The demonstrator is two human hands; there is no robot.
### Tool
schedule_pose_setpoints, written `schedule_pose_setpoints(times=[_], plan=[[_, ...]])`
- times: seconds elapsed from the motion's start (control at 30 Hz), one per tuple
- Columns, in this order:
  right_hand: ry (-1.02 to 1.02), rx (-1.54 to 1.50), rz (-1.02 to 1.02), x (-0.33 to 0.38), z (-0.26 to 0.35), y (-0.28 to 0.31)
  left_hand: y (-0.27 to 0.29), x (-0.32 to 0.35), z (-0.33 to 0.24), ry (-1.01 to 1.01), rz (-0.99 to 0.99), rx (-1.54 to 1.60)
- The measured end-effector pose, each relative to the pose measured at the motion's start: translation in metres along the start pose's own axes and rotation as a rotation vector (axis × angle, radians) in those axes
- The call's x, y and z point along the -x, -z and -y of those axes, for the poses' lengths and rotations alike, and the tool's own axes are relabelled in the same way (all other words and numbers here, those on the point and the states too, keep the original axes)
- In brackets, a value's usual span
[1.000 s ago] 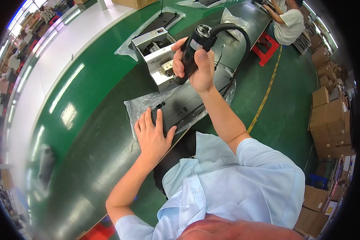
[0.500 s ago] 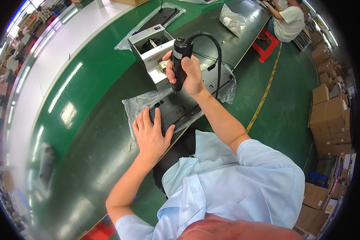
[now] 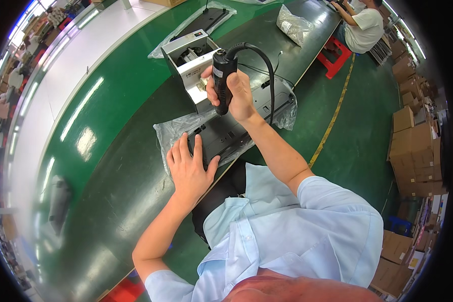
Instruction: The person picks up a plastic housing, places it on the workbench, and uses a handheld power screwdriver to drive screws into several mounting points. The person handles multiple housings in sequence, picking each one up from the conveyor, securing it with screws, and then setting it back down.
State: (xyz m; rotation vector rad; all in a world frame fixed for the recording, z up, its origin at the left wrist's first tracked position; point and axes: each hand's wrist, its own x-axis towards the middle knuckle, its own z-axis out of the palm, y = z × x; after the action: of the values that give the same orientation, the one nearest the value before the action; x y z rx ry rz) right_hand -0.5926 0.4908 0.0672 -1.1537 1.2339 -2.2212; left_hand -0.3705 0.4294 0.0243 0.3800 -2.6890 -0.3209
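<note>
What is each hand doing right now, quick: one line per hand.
Left hand: open, flat on the dark device in its plastic bag.
Right hand: closed around the black corded power tool.

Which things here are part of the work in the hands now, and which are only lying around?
In use: right hand gripping black power screwdriver; left hand flat on dark device in clear plastic bag.
Lying about: white machine; crumpled bag; red stool; cardboard boxes.

Bare green belt (image 3: 110, 166) lies open left of the left hand (image 3: 189, 168). Beyond the right hand (image 3: 236, 93), a grey machine (image 3: 191, 53) blocks the way; a cable (image 3: 267, 70) arches beside it.
</note>
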Motion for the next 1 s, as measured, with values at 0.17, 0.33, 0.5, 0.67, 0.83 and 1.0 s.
schedule_pose_setpoints(times=[0.17,0.33,0.5,0.67,0.83,1.0], plan=[[-0.035,0.000,-0.009,0.000,0.003,0.002,0.000,0.000,0.000,0.001,0.001,0.001],[-0.016,-0.016,-0.010,-0.002,0.005,0.004,0.000,0.000,0.000,0.007,0.004,-0.003],[0.008,-0.145,-0.053,-0.002,0.017,0.007,0.003,-0.001,-0.001,-0.001,-0.021,0.019],[-0.048,-0.373,-0.045,0.002,0.050,-0.002,0.015,-0.011,-0.004,-0.041,-0.121,0.157],[-0.093,-0.600,0.032,0.020,0.058,-0.027,0.022,-0.016,-0.008,-0.012,-0.134,0.411],[-0.100,-0.548,0.030,0.013,0.068,-0.022,0.014,-0.011,-0.003,-0.003,-0.115,0.482]])
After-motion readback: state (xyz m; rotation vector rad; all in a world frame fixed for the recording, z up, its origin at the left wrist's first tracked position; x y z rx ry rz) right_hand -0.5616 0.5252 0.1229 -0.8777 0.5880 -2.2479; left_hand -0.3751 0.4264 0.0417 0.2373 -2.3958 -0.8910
